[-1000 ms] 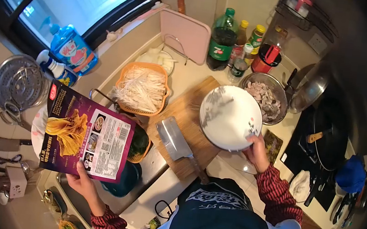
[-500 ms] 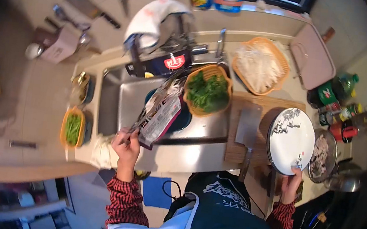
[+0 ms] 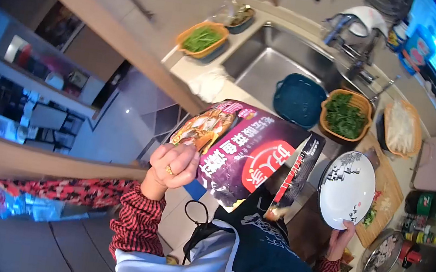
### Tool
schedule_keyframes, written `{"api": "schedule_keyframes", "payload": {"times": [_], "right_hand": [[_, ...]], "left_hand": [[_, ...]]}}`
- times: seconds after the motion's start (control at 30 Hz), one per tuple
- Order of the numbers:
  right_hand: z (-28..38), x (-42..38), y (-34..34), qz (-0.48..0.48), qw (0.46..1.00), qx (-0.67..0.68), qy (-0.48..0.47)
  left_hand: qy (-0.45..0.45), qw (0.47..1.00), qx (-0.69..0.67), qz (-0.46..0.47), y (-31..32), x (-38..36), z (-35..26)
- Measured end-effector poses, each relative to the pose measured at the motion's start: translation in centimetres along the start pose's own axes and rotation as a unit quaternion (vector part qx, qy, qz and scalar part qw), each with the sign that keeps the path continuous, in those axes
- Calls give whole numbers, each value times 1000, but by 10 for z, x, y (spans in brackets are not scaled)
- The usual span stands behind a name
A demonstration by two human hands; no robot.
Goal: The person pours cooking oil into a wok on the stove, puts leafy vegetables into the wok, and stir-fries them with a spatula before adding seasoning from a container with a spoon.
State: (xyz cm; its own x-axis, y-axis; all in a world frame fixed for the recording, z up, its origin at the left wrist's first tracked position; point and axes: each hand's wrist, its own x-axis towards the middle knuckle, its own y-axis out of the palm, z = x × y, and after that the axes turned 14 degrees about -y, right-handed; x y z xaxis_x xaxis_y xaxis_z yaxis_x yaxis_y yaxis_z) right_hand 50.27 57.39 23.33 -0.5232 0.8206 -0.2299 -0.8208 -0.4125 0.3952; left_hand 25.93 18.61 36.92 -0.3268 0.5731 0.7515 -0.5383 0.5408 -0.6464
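My left hand (image 3: 173, 164), a ring on one finger, is closed on the edge of a large purple seasoning packet (image 3: 238, 152). Its printed front faces up, showing a red round logo and a picture of food. A black strip of packaging with red print (image 3: 298, 173) sticks out at the packet's right end. In my right hand (image 3: 343, 239) is a white plate (image 3: 346, 187) with black painted patterns, gripped at its near rim. The plate is held up over the wooden cutting board (image 3: 393, 193) and hides part of it.
Chopped red and green bits (image 3: 374, 209) lie on the board. A teal basin (image 3: 298, 99) and a basket of leafy greens (image 3: 347, 115) stand at the sink (image 3: 270, 66). A basket of white strips (image 3: 401, 128) is beyond, with a pan of sliced food (image 3: 381, 259) at the right.
My view has turned left. My left hand has swung the packet away from the sink, toward the counter's near side, turning its printed front up. The plate stays in my right hand.
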Motion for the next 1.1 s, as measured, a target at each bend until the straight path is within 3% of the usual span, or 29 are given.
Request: {"api": "schedule_keyframes", "payload": {"times": [0.13,0.3,0.33,0.43,0.5,0.57,0.6,0.63,0.7,0.77,0.8,0.83,0.9,1.03,1.1], "right_hand": [[-8,-26,19,41,998,-44,8],[-22,-64,60,51,991,-120,35],[-29,-70,67,67,986,-136,61],[-67,-85,90,79,976,-175,106],[-93,-102,123,79,974,-166,130],[-125,-111,138,95,955,-196,203],[-145,-115,153,101,956,-183,206],[-164,-121,173,108,957,-170,208],[-195,-137,224,89,960,-160,210],[-235,-146,245,75,965,-117,221],[-258,-147,237,86,961,-114,236],[-282,-145,229,96,957,-110,251],[-328,-146,230,84,950,-156,256],[-393,-140,173,83,923,-240,291],[-428,-132,160,47,927,-246,280]], "left_hand": [[-11,1000,26,6,-39,-30,12],[-81,996,7,29,-33,-79,61],[-174,983,8,50,-24,-101,78],[-374,915,17,149,9,-171,137],[-418,886,0,201,36,-219,176],[-503,826,-37,252,66,-265,215],[-561,771,-77,293,81,-281,233],[-564,767,-80,295,103,-311,248],[-684,635,-246,262,153,-374,274],[-707,576,-312,266,194,-396,293],[-714,536,-400,206,242,-464,294],[-720,529,-402,199,265,-482,300],[-759,512,-254,312,320,-515,298],[-809,497,-178,260,415,-591,253],[-855,447,-160,209,464,-637,227]]}}
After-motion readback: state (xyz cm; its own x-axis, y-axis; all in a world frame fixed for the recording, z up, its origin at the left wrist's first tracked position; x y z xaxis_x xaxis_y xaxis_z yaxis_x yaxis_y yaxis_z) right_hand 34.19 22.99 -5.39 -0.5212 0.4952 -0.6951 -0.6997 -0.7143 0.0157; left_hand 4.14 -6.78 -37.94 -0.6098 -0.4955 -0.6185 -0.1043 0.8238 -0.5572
